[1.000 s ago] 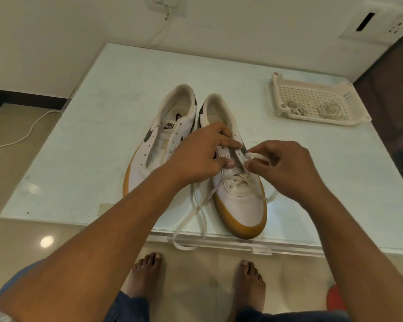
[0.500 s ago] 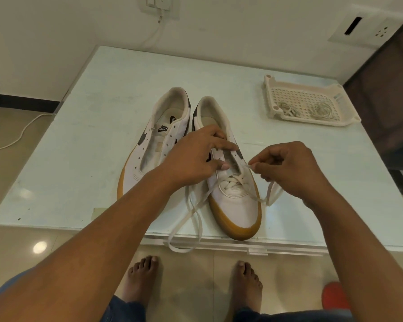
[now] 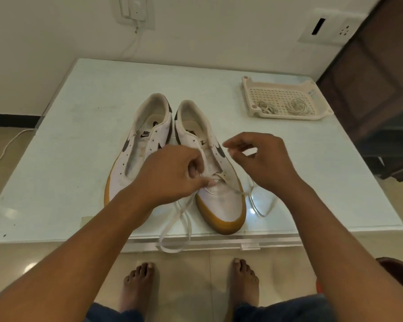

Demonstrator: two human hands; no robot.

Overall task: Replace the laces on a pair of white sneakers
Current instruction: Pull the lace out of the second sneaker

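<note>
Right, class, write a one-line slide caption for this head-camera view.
Left hand and right hand pinch a flat white lace, threading one white tan-soled sneaker on a pale table.

The white leather sneaker on the left (image 3: 121,175) and the matching white leather sneaker on the right (image 3: 223,201) are showing dark swooshes on their sides, black lettering on their tongues and ochre gum rubber soles. The flat white lace (image 3: 172,250) is lying pale against the light green glass tabletop (image 3: 79,126). At the far right the cream plastic tray (image 3: 289,117) is showing a regular grid of small holes, with the dark brown wooden door (image 3: 370,77) beside the white wall (image 3: 219,26).
</note>
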